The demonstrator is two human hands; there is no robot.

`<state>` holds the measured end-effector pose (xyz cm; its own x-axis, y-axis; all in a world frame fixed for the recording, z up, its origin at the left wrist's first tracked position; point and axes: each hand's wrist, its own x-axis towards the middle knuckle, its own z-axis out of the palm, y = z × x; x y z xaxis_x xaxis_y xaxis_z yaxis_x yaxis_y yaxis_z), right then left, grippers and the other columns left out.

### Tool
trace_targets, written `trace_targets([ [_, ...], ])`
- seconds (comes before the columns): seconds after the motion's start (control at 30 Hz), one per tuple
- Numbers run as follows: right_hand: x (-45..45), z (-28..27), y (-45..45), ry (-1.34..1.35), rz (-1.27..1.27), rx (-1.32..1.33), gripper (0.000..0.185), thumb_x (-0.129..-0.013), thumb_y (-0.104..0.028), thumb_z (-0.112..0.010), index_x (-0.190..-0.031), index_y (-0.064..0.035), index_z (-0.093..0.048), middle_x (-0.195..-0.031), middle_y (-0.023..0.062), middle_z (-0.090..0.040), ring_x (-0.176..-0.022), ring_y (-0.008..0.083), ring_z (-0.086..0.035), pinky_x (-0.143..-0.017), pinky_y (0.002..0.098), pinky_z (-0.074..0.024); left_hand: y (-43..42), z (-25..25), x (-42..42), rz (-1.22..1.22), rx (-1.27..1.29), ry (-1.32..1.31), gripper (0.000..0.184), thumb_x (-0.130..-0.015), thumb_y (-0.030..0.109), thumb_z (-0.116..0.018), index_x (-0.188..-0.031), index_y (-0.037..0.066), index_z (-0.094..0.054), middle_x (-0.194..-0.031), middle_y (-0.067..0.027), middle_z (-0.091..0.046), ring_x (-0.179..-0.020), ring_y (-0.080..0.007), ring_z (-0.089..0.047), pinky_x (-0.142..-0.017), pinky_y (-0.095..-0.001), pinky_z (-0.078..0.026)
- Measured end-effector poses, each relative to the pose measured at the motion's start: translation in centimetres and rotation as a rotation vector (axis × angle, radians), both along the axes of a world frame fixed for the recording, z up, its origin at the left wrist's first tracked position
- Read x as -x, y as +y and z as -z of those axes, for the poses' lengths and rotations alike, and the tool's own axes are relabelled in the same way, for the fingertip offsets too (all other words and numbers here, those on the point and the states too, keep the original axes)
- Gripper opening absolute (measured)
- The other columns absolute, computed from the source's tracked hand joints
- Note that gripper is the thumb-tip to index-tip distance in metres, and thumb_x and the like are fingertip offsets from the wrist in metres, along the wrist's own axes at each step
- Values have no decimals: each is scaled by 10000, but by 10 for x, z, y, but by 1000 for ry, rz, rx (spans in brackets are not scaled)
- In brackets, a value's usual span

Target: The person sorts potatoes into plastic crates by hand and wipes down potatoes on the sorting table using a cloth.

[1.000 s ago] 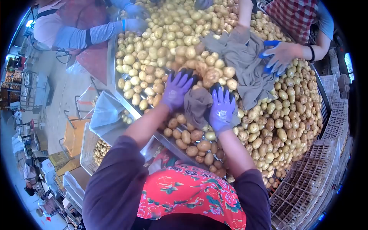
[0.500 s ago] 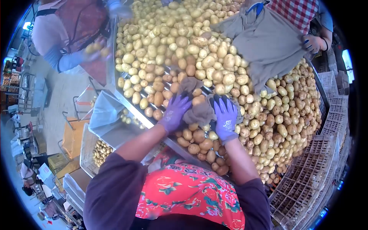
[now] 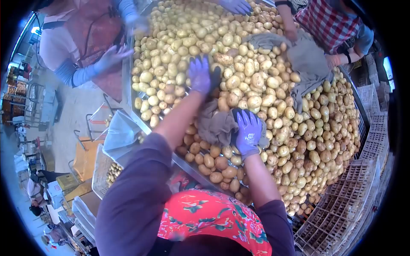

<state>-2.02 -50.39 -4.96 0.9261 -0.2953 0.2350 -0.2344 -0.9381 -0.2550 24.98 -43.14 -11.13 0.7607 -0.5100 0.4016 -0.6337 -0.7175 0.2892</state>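
Both of my hands wear purple gloves with dark palms. My left hand [image 3: 200, 77] reaches forward over the potatoes [image 3: 183, 45], its fingers spread and lying on them. Nothing shows held in it, though its palm side is hidden. My right hand [image 3: 248, 133] rests on a bunched grey-brown cloth [image 3: 215, 123], fingers stretched out and thumb to the side. Cloth sticks out on both sides of this hand. Several browner potatoes [image 3: 221, 163] lie between the cloth and the near edge.
A metal rim [image 3: 188, 170] edges the sorting table. On the right stand stacked plastic crates [image 3: 341, 198]; at left, a crate [image 3: 101, 170] below a blue-grey chute [image 3: 121, 132]. A co-worker in a red apron [image 3: 96, 40] stands left. Another, in a checked top [image 3: 326, 21], handles a grey cloth [image 3: 305, 59].
My left hand has moved off the cloth, forward over the potatoes. My right hand has barely shifted. The right co-worker's cloth is more bunched, and the left co-worker's hand no longer holds potatoes.
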Motion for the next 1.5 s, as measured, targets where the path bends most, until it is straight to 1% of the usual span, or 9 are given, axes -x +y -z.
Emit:
trace_targets([
  [0.17, -9, -5, -1, 18, -17, 7, 517, -738, -240, -599, -1242, -127, -573, -1285, 78, -552, -1202, 295, -478, -1021, 481, -329, -73, -57, 32, -163, 280, 429, 641, -860, 456, -555, -1403, 150, -405, -1469, -309, -228, -1364, -496, -175, -1100, -590, -154],
  [0.23, -18, 2, -1, -12, -8, -18, 512, -734, -237, -604, -1230, -116, -576, -1262, 92, -557, -1180, 306, -488, -1011, 487, -336, -83, -62, 38, -50, 393, 472, 741, -807, 526, -596, -1397, 121, -404, -1469, -338, -191, -1369, -511, -141, -1113, -578, -139],
  [0.37, -26, -7, 0, -107, -23, -75, 490, -729, -235, -606, -1201, -107, -585, -1210, 103, -574, -1125, 313, -508, -987, 460, -363, -76, -86, 71, 171, 264, 545, 769, -802, 501, -624, -1393, 70, -386, -1443, -369, -210, -1359, -528, -166, -1108, -541, -217],
  [0.5, -25, 7, -6, -52, -25, -37, 480, -724, -216, -618, -1195, -124, -594, -1215, 86, -579, -1138, 298, -511, -993, 452, -363, -28, -80, 59, 406, 336, 705, 640, -803, 391, -669, -1317, 59, -481, -1444, -236, -341, -1366, -427, -265, -1072, -483, -315],
  [0.57, -25, 6, -7, -48, -21, -14, 481, -725, -214, -627, -1197, -131, -595, -1224, 78, -579, -1143, 290, -510, -995, 450, -364, 2, -91, 36, 224, -124, 392, 517, -836, 381, -600, -1244, 69, -544, -1443, -190, -372, -1375, -373, -276, -1081, -526, -256],
  [0.7, -26, 5, -5, -20, -5, -11, 489, -727, -224, -638, -1206, -138, -591, -1236, 62, -577, -1152, 276, -507, -998, 446, -363, 28, -63, 3, -21, -333, -141, 441, -869, 335, -509, -1215, 66, -558, -1451, -185, -366, -1401, -338, -236, -1095, -604, -120],
  [0.93, -25, 6, -6, -16, -7, -33, 492, -720, -215, -647, -1205, -158, -588, -1240, 46, -572, -1156, 259, -508, -980, 445, -377, -3, -86, -23, -42, -717, 0, 413, -841, 223, -500, -1221, 83, -585, -1519, -214, -236, -1433, -375, -136, -1120, -594, -43],
  [1.07, -29, 4, -5, -8, 11, -34, 472, -732, -215, -628, -1201, -169, -587, -1209, 41, -581, -1156, 259, -509, -964, 445, -388, -10, -87, -29, -75, -666, 54, 328, -834, 217, -522, -1082, 67, -677, -1542, -222, -160, -1446, -377, -47, -1125, -582, -28],
  [1.5, -28, -3, -5, -34, 6, -53, 497, -714, -256, -671, -1195, -160, -592, -1181, 45, -585, -1136, 263, -515, -944, 428, -404, -11, -60, -35, -111, -521, 11, 365, -835, 194, -506, -1135, 28, -632, -1556, -212, -109, -1447, -371, -49, -1134, -525, -97],
])
